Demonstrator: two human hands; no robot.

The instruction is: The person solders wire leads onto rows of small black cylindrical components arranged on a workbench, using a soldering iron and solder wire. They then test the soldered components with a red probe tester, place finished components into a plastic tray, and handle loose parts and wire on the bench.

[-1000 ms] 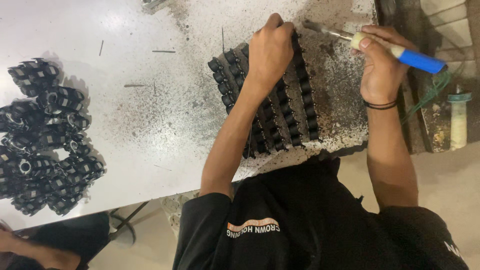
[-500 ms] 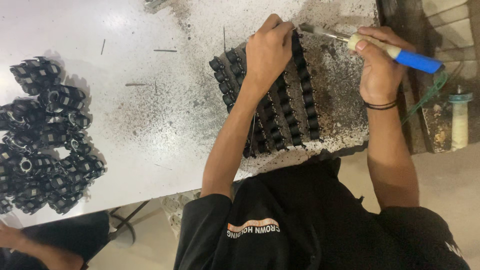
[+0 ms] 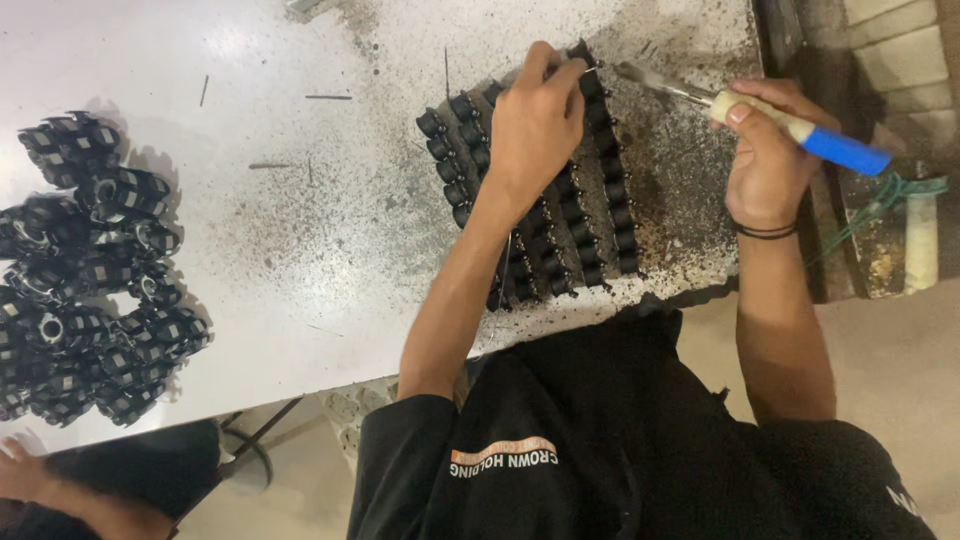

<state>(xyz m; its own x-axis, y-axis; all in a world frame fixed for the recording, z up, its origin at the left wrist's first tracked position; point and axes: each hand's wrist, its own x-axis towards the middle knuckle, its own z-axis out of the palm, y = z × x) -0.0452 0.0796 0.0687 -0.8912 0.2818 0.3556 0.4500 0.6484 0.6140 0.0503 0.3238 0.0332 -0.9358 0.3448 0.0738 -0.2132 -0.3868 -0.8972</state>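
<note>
My left hand [image 3: 535, 125] rests on the block of black parts [image 3: 540, 190] on the desk [image 3: 300, 230], fingers pinched on a thin wire at its far end. My right hand [image 3: 765, 160], right of the block, grips the blue-handled iron [image 3: 760, 115], tip near that wire. Block: about four rows, too crowded to count. How many are done, I cannot tell. One loose pile of parts [image 3: 85, 270] lies far left.

No packages, signs or screens lie on my table. The only label-like thing is a small printed patch [image 3: 503, 455] on my black shirt (low on the chest, near the bottom edge): a short orange band with a line of white lettering beneath.
</note>
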